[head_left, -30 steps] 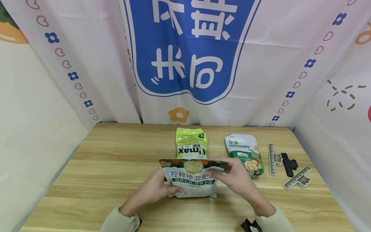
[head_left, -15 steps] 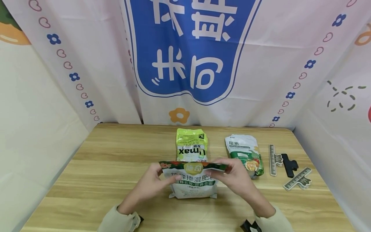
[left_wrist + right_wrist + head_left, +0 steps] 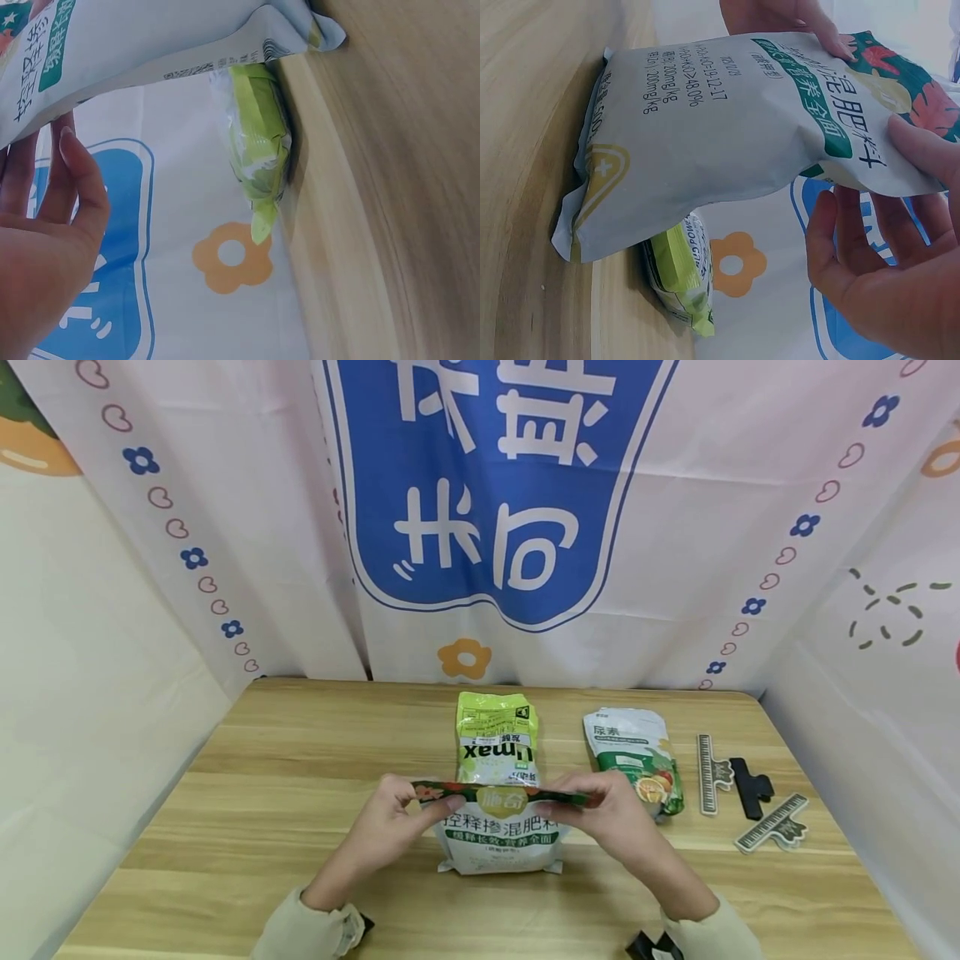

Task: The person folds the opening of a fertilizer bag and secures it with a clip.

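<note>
A white fertilizer bag (image 3: pixel 498 852) with a dark green, flowered top band stands upright on the table in front of the person. The left hand (image 3: pixel 390 827) pinches the bag's upper left corner, thumb on the front face and fingers behind. At the upper right corner the right hand (image 3: pixel 611 818) grips in the same way, its thumb on the printed front in the right wrist view. The band between the hands tips back, seen nearly edge-on in the head view. Behind the bag lies a lime-green bag (image 3: pixel 497 735), partly covered by it.
To the right lies a white and green bag (image 3: pixel 633 760) with fruit printed on it. Beyond it are a black clip (image 3: pixel 750 787) and two ruler-patterned clips, one upright (image 3: pixel 706 774) and one slanted (image 3: pixel 772 823). A printed curtain (image 3: pixel 300 527) hangs behind the wooden table (image 3: pixel 262 793).
The left hand has slid up from the bag's lower left side to its top left corner. The top band has tipped down and flattened. The right hand has kept its hold.
</note>
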Available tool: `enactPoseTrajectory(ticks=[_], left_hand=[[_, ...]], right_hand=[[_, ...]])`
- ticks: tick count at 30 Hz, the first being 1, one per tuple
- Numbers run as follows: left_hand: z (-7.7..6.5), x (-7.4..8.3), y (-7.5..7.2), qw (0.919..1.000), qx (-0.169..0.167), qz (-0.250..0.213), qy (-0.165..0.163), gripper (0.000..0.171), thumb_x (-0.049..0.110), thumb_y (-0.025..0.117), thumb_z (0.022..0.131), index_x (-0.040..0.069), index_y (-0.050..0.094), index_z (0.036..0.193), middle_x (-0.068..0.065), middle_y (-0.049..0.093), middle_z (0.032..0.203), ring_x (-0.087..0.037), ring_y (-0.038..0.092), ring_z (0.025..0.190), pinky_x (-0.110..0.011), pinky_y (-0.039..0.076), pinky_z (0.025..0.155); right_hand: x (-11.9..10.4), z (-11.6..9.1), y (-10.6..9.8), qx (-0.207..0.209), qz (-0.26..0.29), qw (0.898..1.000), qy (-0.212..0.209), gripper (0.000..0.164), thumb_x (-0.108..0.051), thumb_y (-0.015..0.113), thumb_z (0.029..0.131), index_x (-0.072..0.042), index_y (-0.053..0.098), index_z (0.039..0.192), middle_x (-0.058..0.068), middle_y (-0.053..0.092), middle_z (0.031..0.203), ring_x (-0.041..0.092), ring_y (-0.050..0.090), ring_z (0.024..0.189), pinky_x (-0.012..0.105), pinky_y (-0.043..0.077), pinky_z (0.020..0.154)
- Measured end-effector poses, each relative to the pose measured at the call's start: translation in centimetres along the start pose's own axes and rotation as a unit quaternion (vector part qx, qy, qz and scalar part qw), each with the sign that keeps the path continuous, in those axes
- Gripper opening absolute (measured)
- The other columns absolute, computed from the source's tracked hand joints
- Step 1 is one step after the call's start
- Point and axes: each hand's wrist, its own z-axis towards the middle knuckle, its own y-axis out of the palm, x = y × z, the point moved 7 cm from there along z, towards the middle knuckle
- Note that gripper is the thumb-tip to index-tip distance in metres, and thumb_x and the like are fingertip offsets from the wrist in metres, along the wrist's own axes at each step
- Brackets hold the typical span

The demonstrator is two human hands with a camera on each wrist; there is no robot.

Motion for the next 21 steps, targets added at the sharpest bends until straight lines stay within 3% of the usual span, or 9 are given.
enactPoseTrajectory(ticks=[3, 8, 11, 15, 21], left_hand=[[0.10, 0.20, -0.10, 0.9999, -0.005, 0.000, -0.009, 0.012, 0.013, 0.073, 0.099, 0.010, 0.084, 0.096, -0.004, 0.083, 0.097, -0.002, 0.071, 0.080, -0.024, 0.057, 0.079], [0.35, 0.00, -0.12, 0.9996, -0.016, -0.014, -0.021, 0.026, 0.014, 0.070, 0.101, 0.011, 0.077, 0.077, -0.002, 0.080, 0.089, 0.000, 0.059, 0.073, -0.023, 0.050, 0.072], [0.38, -0.23, -0.07, 0.9991, -0.019, -0.019, -0.033, 0.043, 0.016, 0.067, 0.104, 0.008, 0.060, 0.062, 0.004, 0.064, 0.070, 0.000, 0.047, 0.065, -0.022, 0.044, 0.066], [0.30, -0.39, -0.16, 0.9988, -0.013, -0.017, -0.044, 0.055, 0.018, 0.064, 0.106, 0.006, 0.039, 0.058, 0.009, 0.035, 0.060, 0.000, 0.032, 0.057, -0.022, 0.036, 0.059], [0.23, -0.43, -0.31, 0.9985, 0.001, -0.022, -0.050, 0.059, 0.017, 0.063, 0.106, 0.005, 0.033, 0.056, 0.001, 0.029, 0.058, -0.004, 0.033, 0.059, -0.022, 0.037, 0.063]], right_hand=[[0.19, 0.06, -0.10, -0.003, 0.010, 1.000, 0.026, 0.026, -0.013, 0.085, 0.086, 0.001, 0.081, 0.107, -0.003, 0.082, 0.107, 0.016, 0.075, 0.106, 0.029, 0.061, 0.092], [0.48, 0.11, -0.25, -0.011, 0.022, 0.999, 0.044, 0.027, -0.013, 0.085, 0.087, 0.001, 0.081, 0.109, -0.004, 0.082, 0.106, 0.017, 0.074, 0.107, 0.029, 0.061, 0.092], [0.62, 0.02, -0.39, -0.007, 0.024, 0.998, 0.050, 0.027, -0.013, 0.084, 0.088, 0.002, 0.080, 0.110, -0.005, 0.082, 0.107, 0.016, 0.074, 0.107, 0.029, 0.060, 0.092], [0.35, -0.15, -0.62, 0.018, 0.010, 0.999, 0.039, 0.021, -0.014, 0.082, 0.091, 0.000, 0.081, 0.106, -0.007, 0.081, 0.104, 0.012, 0.074, 0.103, 0.027, 0.060, 0.090], [0.05, -0.28, -0.90, 0.054, -0.006, 0.998, 0.038, 0.018, -0.015, 0.079, 0.094, 0.002, 0.081, 0.099, -0.011, 0.080, 0.099, 0.006, 0.069, 0.094, 0.026, 0.057, 0.086]])
